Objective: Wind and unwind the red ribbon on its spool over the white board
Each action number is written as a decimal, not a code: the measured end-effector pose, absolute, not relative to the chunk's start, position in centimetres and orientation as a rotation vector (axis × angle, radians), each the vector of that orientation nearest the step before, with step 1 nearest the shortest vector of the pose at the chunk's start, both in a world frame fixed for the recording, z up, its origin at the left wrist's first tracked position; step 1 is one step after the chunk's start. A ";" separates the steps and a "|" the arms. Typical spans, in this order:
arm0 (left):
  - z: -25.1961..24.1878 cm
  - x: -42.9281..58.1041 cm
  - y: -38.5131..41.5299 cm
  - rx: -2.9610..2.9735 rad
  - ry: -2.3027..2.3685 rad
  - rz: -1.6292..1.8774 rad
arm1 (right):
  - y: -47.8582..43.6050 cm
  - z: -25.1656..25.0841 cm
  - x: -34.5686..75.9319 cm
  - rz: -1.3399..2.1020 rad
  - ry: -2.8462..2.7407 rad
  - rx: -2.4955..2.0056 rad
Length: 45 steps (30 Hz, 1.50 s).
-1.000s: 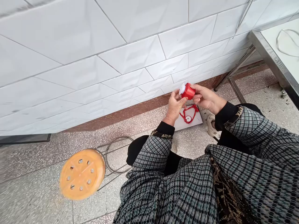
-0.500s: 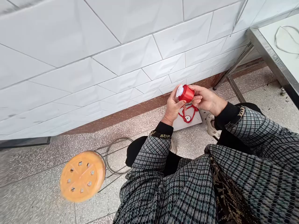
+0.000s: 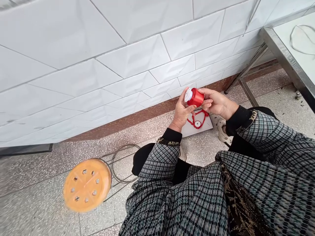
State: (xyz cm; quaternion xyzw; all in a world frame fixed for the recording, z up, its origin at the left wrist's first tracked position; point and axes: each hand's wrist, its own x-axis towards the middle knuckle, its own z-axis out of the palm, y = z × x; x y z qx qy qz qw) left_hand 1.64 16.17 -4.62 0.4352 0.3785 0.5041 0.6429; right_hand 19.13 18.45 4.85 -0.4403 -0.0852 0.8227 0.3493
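Between my two hands is a spool of red ribbon (image 3: pixel 197 97) with a white end cap facing left. My left hand (image 3: pixel 182 109) grips the spool from its left side, thumb below and fingers behind. The fingers of my right hand (image 3: pixel 216 102) are closed at the ribbon's right side; the exact pinch is partly hidden. Beneath the hands, a tangle of red ribbon with a white round core (image 3: pixel 197 124) lies on a pale flat board (image 3: pixel 209 126) on the floor.
An orange round stool (image 3: pixel 86 185) with holes in its seat stands at the left. A metal-framed table (image 3: pixel 287 59) with a thin cord (image 3: pixel 292 36) on it is at the right. White wall tiles (image 3: pixel 137 55) run along the front.
Both hands and the ribbon spool have shifted very slightly left and up. The grip looks the same.
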 end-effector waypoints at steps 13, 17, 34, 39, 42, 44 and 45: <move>-4.7 3.7 15.8 0.868 0.994 1.197 | 16.1 5.0 17.1 1.871 -0.455 -1.220; -4.4 4.2 15.7 0.834 1.059 1.249 | 17.1 4.8 17.4 1.729 -0.458 -1.284; -3.8 3.1 16.0 1.076 1.109 1.156 | 18.0 4.6 17.7 1.678 -0.486 -1.343; -3.3 3.2 15.8 1.014 1.050 1.118 | 18.0 5.1 17.7 1.678 -0.438 -1.352; -3.4 3.4 15.6 0.925 1.038 1.101 | 18.1 5.1 17.8 1.688 -0.399 -1.347; -3.5 3.6 15.5 0.860 1.041 1.074 | 18.1 4.9 17.9 1.697 -0.384 -1.338; -3.6 3.7 15.4 0.839 1.046 1.065 | 18.2 4.8 17.9 1.701 -0.378 -1.336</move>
